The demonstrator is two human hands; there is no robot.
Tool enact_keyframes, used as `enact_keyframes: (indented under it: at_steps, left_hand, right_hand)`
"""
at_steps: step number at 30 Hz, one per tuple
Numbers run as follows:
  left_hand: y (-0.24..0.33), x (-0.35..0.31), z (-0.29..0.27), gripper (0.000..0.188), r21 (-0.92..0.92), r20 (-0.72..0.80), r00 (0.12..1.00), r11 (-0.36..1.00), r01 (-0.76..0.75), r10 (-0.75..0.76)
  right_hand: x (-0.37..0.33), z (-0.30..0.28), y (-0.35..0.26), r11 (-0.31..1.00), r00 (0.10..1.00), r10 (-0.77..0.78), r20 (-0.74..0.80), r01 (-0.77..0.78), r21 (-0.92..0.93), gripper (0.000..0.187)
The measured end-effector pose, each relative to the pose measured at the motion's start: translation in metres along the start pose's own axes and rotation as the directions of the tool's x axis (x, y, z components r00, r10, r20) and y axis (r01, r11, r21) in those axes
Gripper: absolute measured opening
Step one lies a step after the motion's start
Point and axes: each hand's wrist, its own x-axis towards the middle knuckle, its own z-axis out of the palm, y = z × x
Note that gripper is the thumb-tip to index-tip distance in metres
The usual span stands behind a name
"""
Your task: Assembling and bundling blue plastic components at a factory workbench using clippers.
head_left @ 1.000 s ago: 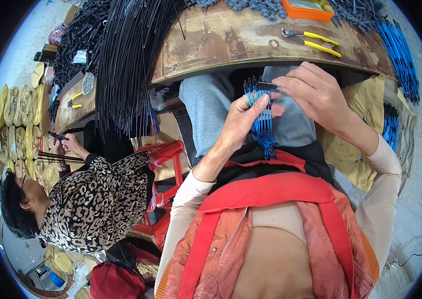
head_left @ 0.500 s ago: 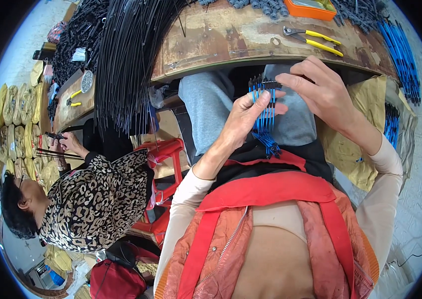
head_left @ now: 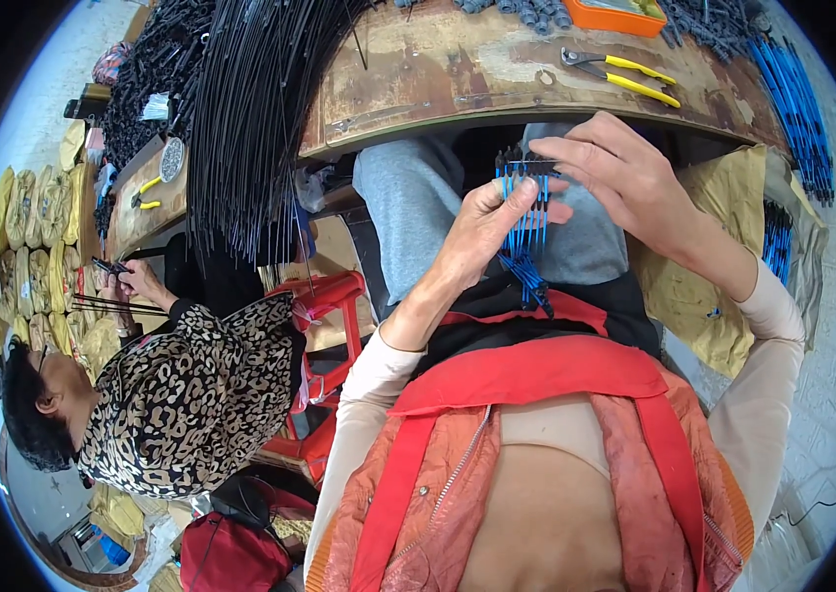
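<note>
My left hand (head_left: 477, 229) is closed around a bundle of thin blue cables with black ends (head_left: 527, 229), held above my lap. The thumb presses across the row of cables, and their lower ends bunch together toward my waist. My right hand (head_left: 635, 187) is at the bundle's far end, thumb and fingers drawn together beside the black tips. Whatever its fingertips pinch, if anything, is too small and partly hidden. Yellow-handled cutting pliers (head_left: 625, 76) lie on the worn wooden table (head_left: 467, 74) just beyond the hands.
Long black rods (head_left: 250, 128) overhang the table's left side. An orange box (head_left: 615, 18) stands at the back. More blue cables (head_left: 795, 123) lie at the right, above brown paper (head_left: 704, 286). At left a co-worker (head_left: 191, 395) sits near a red stool (head_left: 339, 326), handling black pieces.
My right hand has moved slightly left, closer to the black tips. The lower ends of the bundle have swung a little. The co-worker's hands have shifted slightly.
</note>
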Motion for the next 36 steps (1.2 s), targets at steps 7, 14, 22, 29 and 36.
enact_keyframes:
  at_steps: [7, 14, 22, 29, 36]
  left_hand:
    - [-0.001, 0.001, -0.003, 0.045, -0.034, 0.013, 1.000, 0.999, 0.014, -0.013]
    - [0.006, 0.012, -0.001, 0.040, -0.015, -0.003, 1.000, 1.000, -0.001, 0.001]
    - [0.026, 0.056, -0.016, 0.024, 0.264, -0.097, 0.985, 0.958, -0.110, 0.140]
    - [0.037, 0.065, -0.010, 0.026, 0.228, 0.001, 0.959, 0.934, -0.277, 0.284]
    - [0.048, 0.062, -0.001, 0.022, 0.221, -0.028, 0.987, 0.964, -0.151, 0.161]
  right_hand:
    - [-0.005, 0.009, -0.003, 0.980, 0.993, 0.110, 0.044, -0.116, 0.165, 0.037]
    - [0.013, 0.004, -0.004, 0.987, 0.995, 0.091, 0.046, -0.097, 0.132, 0.041]
    - [0.056, -0.065, 0.188, 0.936, 0.951, 0.269, -0.153, -0.295, -0.191, 0.017]
    - [0.070, -0.072, 0.262, 0.818, 0.859, 0.474, 0.194, -0.347, -0.459, 0.012]
    - [0.077, -0.078, 0.268, 0.826, 0.828, 0.517, 0.219, -0.415, -0.381, 0.014]
